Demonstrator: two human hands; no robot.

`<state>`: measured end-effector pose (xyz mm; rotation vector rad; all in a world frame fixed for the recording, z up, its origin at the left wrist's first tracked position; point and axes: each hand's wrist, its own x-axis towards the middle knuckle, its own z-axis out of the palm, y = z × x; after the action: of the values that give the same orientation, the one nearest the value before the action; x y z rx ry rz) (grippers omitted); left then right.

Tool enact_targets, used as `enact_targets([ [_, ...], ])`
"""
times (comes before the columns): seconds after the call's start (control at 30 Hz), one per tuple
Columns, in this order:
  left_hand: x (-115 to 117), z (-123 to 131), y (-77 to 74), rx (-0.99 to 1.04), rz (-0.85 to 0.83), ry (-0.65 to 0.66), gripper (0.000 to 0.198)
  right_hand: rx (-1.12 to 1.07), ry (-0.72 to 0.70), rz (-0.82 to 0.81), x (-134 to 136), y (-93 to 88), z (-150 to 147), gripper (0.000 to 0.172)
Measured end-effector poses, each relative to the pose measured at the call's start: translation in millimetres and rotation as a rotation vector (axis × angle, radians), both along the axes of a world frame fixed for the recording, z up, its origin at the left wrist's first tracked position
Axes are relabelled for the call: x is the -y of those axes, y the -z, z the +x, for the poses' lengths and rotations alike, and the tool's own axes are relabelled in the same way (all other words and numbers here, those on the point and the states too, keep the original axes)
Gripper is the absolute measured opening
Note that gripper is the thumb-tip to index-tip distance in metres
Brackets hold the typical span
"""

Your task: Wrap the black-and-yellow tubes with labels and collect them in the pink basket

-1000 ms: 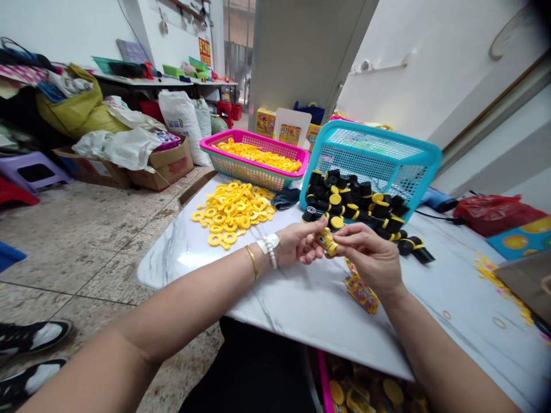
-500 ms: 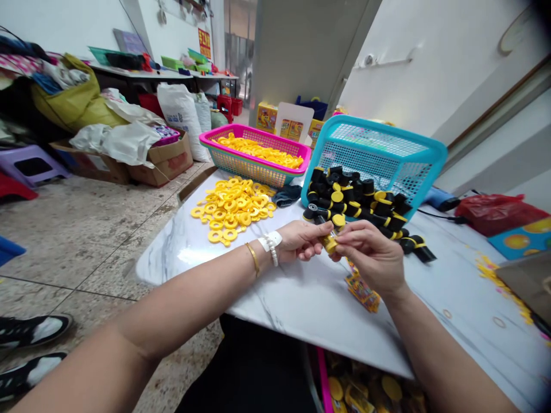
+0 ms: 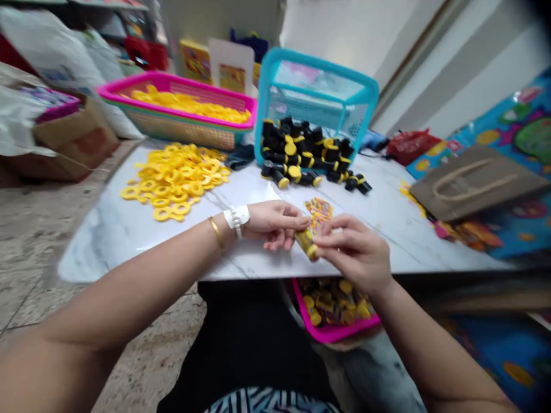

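Observation:
A small yellow cylinder with a printed wrap (image 3: 307,243) is held low over the front of the table (image 3: 241,252), tilted. My left hand (image 3: 275,223) pinches its upper end, thumb on top and the other fingers curled. Closed on its side and lower end are the fingertips of my right hand (image 3: 357,246). Just behind it lie printed yellow-orange stickers (image 3: 318,207), partly hidden by my right fingers. Farther back, black cylinders with yellow ends (image 3: 297,152) spill from a tipped blue basket (image 3: 316,57).
Yellow ring-shaped pieces (image 3: 181,175) are heaped at the table's left, before a pink-rimmed basket (image 3: 172,80) of more yellow pieces. Below the front edge, a pink basket (image 3: 331,334) holds wrapped yellow cylinders. A brown paper bag (image 3: 469,183) lies at right.
My view has swung right and downward, bringing the lower pink basket and paper bag into fuller sight. Both hands still hold the cylinder, which now shows more of its printed side.

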<state>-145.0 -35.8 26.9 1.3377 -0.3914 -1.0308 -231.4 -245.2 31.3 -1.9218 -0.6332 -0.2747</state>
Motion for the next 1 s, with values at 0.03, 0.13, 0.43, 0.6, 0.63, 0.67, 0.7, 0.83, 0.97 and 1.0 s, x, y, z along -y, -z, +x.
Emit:
enact_targets([
  [0.03, 2.4, -0.1, 1.0, 0.035, 0.041, -0.015, 0.042, -0.02, -0.003, -0.053, 10.1, 6.1, -25.6, 0.014],
  [0.13, 7.2, 5.1, 3.4, 0.163, 0.134, -0.251, 0.033, -0.124, 0.051, -0.147, 40.5, 35.3, -91.1, 0.018],
  [0.43, 0.1, 16.6, -4.5, 0.42, 0.189, -0.456, 0.027, 0.2, 0.405, -0.594, 110.2, 127.8, -95.8, 0.027],
  [0.6, -6.0, 27.2, 4.0, 0.444, 0.24, -0.597, 0.031, 0.447, 0.253, -0.571, 99.1, 95.9, -80.1, 0.046],
  [0.63, -5.7, 28.1, 6.0, 0.452, 0.252, -0.594, 0.03, 0.483, 0.23, -0.534, 95.1, 82.1, -74.6, 0.049],
  [0.67, -5.0, 28.2, 7.8, 0.464, 0.267, -0.583, 0.029, 0.512, 0.223, -0.503, 90.8, 67.5, -66.2, 0.05],
  [0.7, -4.2, 27.5, 9.2, 0.48, 0.283, -0.569, 0.027, 0.528, 0.238, -0.475, 86.4, 53.3, -54.0, 0.047],
  [0.83, -3.4, 23.8, 11.8, 0.555, 0.332, -0.532, 0.025, 0.371, 0.401, -0.339, 71.7, 20.0, 29.5, 0.022],
  [0.97, -7.4, 26.2, 12.2, 0.597, 0.313, -0.536, 0.024, 0.054, 0.354, -0.328, 64.3, 30.3, 115.2, 0.019],
  [1.0, -8.1, 26.9, 12.3, 0.6, 0.306, -0.537, 0.023, 0.007, 0.322, -0.332, 63.7, 36.2, 128.0, 0.018],
])
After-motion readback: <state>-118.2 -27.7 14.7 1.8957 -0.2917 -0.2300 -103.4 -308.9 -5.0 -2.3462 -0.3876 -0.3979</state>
